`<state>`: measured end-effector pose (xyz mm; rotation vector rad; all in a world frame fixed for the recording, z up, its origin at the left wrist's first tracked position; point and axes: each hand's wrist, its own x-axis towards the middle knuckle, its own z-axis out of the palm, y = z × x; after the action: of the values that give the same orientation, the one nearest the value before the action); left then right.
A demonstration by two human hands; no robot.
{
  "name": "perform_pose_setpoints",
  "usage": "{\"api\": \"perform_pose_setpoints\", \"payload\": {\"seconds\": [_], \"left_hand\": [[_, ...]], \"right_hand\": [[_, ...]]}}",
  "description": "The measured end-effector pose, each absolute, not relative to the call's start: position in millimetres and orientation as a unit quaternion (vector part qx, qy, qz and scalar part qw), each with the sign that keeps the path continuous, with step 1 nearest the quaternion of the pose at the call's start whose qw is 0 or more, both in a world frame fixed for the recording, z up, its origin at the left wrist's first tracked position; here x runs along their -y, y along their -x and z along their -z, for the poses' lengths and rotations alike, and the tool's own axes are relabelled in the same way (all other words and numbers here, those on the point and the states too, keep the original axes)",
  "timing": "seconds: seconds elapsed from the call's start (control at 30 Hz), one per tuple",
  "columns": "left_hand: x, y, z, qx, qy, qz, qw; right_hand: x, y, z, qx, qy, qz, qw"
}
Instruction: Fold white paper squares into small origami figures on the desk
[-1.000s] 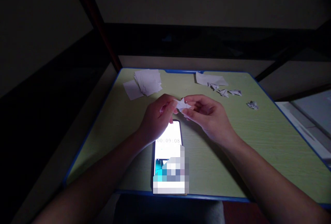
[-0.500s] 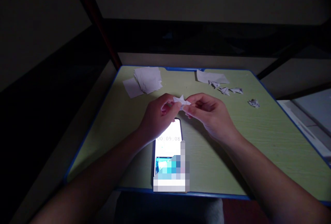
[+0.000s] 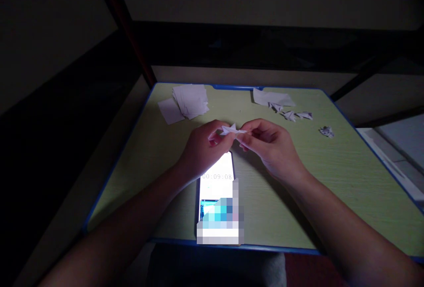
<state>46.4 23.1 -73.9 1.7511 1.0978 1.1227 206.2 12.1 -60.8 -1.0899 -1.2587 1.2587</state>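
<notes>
Both hands meet over the middle of a small green table [image 3: 347, 181] with a blue rim. Between them is a small white folded paper piece [image 3: 232, 130] with pointed tips. My left hand [image 3: 205, 148] pinches its left end with curled fingers. My right hand [image 3: 270, 145] pinches its right end from the other side. The paper is held just above a lit phone [image 3: 217, 198] lying on the table below my hands.
A stack of white paper squares [image 3: 188, 101] lies at the far left of the table. A paper sheet [image 3: 273, 98] and several small folded pieces [image 3: 291, 115] lie at the far right, with a crumpled scrap [image 3: 326, 131] beyond them. The room around is dark.
The folded paper has been turned flatter between my fingers, and both hands have shifted slightly away from me. The view has tilted a little.
</notes>
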Motion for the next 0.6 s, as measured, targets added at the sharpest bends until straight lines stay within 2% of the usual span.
{"api": "perform_pose_setpoints", "payload": {"seconds": [0.33,0.6], "left_hand": [[-23,-47,70,-0.431,-0.692,-0.441,0.376],[-23,-46,59,-0.419,-0.625,-0.438,0.492]], "right_hand": [[-11,-208,61,0.537,0.470,-0.517,0.473],[-14,-207,59,0.444,0.455,-0.589,0.500]]}}
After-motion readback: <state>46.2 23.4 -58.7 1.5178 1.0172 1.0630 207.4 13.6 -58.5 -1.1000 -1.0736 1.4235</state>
